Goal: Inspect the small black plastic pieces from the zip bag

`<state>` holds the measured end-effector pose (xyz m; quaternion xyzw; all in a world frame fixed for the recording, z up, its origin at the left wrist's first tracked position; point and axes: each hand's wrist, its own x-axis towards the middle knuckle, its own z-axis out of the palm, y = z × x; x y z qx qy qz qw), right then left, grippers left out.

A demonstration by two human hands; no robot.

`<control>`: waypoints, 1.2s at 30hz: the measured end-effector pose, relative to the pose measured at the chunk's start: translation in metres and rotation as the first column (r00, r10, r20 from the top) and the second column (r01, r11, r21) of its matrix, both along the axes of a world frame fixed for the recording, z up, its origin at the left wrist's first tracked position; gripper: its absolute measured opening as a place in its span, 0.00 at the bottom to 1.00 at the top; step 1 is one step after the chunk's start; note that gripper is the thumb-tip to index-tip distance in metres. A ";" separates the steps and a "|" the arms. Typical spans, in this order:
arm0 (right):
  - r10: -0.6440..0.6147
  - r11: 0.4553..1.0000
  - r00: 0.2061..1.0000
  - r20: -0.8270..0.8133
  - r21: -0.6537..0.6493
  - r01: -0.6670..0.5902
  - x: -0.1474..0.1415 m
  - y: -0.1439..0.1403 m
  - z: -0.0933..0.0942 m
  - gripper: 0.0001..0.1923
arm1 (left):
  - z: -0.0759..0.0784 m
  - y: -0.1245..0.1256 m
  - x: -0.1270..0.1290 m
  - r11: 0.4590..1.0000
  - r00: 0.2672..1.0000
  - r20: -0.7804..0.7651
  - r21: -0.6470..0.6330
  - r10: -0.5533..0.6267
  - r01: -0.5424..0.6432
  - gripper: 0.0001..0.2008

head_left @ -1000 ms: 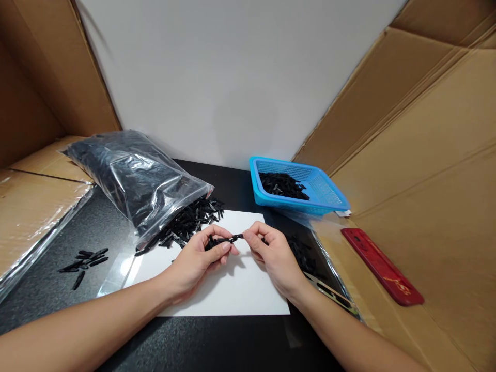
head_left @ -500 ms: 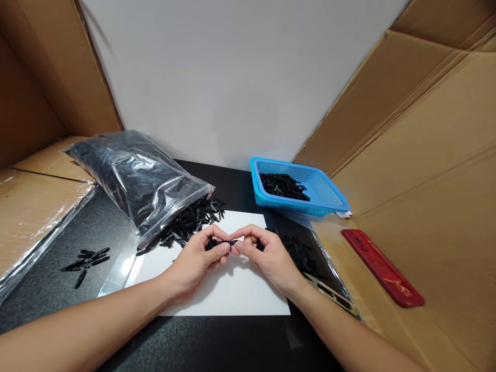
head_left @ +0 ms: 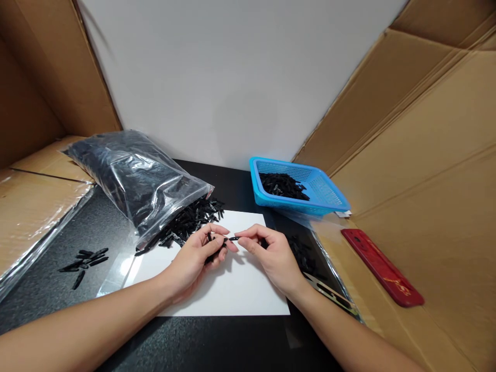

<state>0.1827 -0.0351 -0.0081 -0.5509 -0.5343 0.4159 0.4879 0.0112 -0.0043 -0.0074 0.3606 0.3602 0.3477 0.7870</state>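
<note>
Over a white sheet (head_left: 232, 297) my two hands face each other, fingertips a little apart. My left hand (head_left: 203, 253) is closed around several small black pieces, some of them showing between thumb and fingers. Between thumb and forefinger my right hand (head_left: 269, 253) pinches one slim black piece (head_left: 233, 238), whose left end reaches the left fingertips. The pieces look like small elongated black clips, but their exact kind is too small to tell. Behind my left hand, a heap of similar black pieces (head_left: 189, 219) spills from a clear zip bag (head_left: 135, 170).
A blue basket (head_left: 325, 178) with black pieces inside stands at the back right. Several black pieces (head_left: 87, 258) lie on the dark table at left. More (head_left: 300, 253) lie right of my right hand. A red case (head_left: 382, 268) rests by the cardboard wall (head_left: 434, 155).
My right hand has drawn slightly right, away from my left, and the slim black piece now shows between them. The left fingers have loosened a little around their pieces.
</note>
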 end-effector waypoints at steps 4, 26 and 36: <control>0.017 1.000 1.000 -0.003 0.013 -0.017 0.001 0.000 0.000 0.08 | -0.003 0.000 -0.001 0.999 1.000 -0.021 0.039 -0.006 0.007 0.10; 0.055 0.958 0.819 -0.571 -0.202 -0.205 0.002 0.004 0.003 0.15 | 0.000 -0.001 -0.001 0.999 0.997 -0.071 0.004 -0.043 0.043 0.10; 0.101 0.994 0.993 0.061 -0.046 -0.098 -0.003 -0.001 -0.003 0.10 | -0.009 -0.003 -0.002 0.975 0.987 -0.139 0.199 -0.077 0.104 0.08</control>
